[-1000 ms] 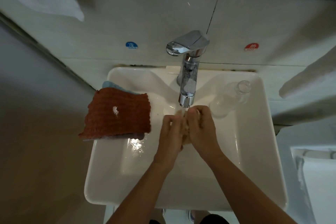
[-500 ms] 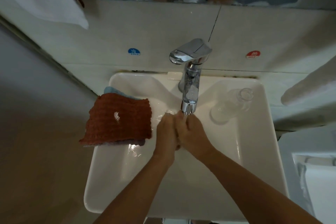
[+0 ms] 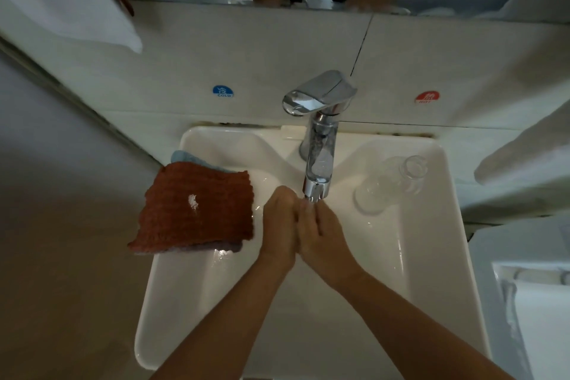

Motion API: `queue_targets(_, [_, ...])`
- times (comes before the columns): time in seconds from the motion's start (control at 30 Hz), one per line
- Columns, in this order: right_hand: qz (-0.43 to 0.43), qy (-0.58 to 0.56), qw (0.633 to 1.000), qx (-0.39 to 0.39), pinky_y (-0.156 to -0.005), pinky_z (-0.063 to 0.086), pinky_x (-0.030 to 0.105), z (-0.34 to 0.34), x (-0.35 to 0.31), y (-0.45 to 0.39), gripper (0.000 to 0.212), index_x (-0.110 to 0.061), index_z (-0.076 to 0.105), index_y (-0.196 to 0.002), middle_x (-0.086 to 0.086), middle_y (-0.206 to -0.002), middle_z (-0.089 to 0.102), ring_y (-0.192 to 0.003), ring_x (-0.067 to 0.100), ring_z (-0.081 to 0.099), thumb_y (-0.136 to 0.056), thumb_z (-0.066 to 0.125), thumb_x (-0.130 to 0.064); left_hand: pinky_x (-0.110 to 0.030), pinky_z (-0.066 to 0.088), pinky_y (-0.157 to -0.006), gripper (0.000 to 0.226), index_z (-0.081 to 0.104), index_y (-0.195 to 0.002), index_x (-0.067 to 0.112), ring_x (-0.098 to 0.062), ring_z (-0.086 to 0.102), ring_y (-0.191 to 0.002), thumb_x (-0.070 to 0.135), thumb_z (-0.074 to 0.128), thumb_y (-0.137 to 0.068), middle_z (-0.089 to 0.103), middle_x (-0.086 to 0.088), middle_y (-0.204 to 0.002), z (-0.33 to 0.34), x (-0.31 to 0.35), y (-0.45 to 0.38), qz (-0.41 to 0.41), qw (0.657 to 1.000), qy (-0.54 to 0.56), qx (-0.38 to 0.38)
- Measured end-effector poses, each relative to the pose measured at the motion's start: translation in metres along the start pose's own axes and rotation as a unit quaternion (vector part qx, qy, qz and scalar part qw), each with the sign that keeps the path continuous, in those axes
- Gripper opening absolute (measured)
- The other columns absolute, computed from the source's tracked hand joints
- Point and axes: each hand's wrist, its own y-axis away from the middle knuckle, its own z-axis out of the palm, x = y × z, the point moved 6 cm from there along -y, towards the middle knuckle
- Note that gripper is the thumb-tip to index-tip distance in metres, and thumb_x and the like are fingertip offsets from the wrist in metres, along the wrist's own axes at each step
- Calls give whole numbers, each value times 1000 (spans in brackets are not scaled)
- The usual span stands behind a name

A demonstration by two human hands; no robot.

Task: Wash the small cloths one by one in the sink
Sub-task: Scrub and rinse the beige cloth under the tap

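White sink (image 3: 431, 256), wet inside. Stack of cloths (image 3: 197, 207) draped over left rim, brown on top, blue and grey beneath. Left hand (image 3: 279, 225) and right hand (image 3: 322, 237) pressed together under tap (image 3: 317, 145); contents hidden, grip unclear. Glass (image 3: 391, 182) lying empty in right corner.

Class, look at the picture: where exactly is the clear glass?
In the head view, the clear glass lies tipped on its side on the sink's right ledge, just right of the faucet spout.
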Motion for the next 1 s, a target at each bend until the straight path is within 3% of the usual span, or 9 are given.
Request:
queue_targets(0.1, [42, -55, 994, 83, -62, 43, 34, -25, 7, -20, 28, -17, 43, -78, -1, -70, 50, -65, 12, 46, -104, 40, -27, -24, 52, -49, 27, 64, -80, 33, -7, 65, -61, 40, 47, -99, 68, 7, -73, 23, -12, 20, -58, 991, 85, -86])
queue_targets(0.27, [10, 22, 1000, -10, -58, 40, 33, 4, 5, 3, 28, -31, 44, -73, -15, -61, 53, -58, 3, 47, -99, 40, -43, -30, 37, -47, 16, 52, -76, 11, -19, 48, -62, 19, 54, -90, 51, -12, -70, 4, -9, -1, -16, 1000, -8, 15])
queue_targets(0.4, [56, -50, 994, 78, -64, 39, 34, -28, 5, -6, 28, -21, 39, -73, -9, -66, 44, -62, 8, 40, -101, 44, -24, -21, 34, -37, 18, 54, -84, 11, -6, 48, -40, 21, 47, -97, 59, 0, -61, 21, -23, 32, -63, 996, 15, -69])
queue_targets(0.53, [7, 34, 995, -96, -56, 41, 16, -14, -9, 44, 34, -21, 46, -78, -17, -66, 51, -59, 0, 46, -89, 53, -52, -21, 41, -42, 19, 54, -84, 2, -14, 52, -56, 15, 48, -96, 54, -6, -70, -13, -27, 33, -107, 993, 41, -19])
queue_targets(0.6, [45, -26, 995, -88, -56, 43, 17, -34, -9, 51, 36, -19, 47, -81, -15, -70, 53, -60, 1, 50, -87, 72, -44, -23, 39, -43, 21, 52, -86, 10, -10, 48, -54, 24, 52, -102, 52, -3, -71, -19, -26, 47, -98, 990, 102, -20])
queue_targets(0.67, [95, -89, 989, -77, -59, 48, 26, -60, -10, 53, 35, -12, 52, -93, 1, -85, 59, -65, 9, 55, -86, 82, -28, -23, 41, -48, 28, 55, -96, 15, -5, 49, -55, 42, 61, -101, 55, 0, -74, -22, -22, 62, -66, 988, 128, -46])
queue_targets(0.77, [117, -137, 981, -71, -66, 52, 31, -88, -18, 60, 41, -11, 58, -116, 11, -101, 67, -76, 15, 63, -83, 81, -4, -22, 46, -54, 46, 60, -108, 27, 1, 55, -60, 54, 79, -76, 62, 1, -88, -38, -11, 71, -33, 984, 130, -115])
queue_targets(0.87, [112, -168, 978, -52, -67, 54, 31, -103, -35, 66, 54, -10, 63, -118, 13, -102, 74, -83, 21, 68, -67, 77, -2, -21, 49, -61, 62, 60, -121, 33, 0, 64, -73, 43, 88, -67, 69, 1, -102, -49, 4, 79, 10, 978, 79, -193])
queue_targets(1.0, [81, -169, 982, -34, -68, 55, 35, -113, -53, 72, 39, -12, 68, -105, 12, -90, 71, -78, 25, 66, -67, 72, -2, -18, 51, -63, 50, 61, -122, 25, 2, 65, -77, 23, 85, -78, 66, 0, -103, -56, 25, 86, 74, 971, 40, -225])
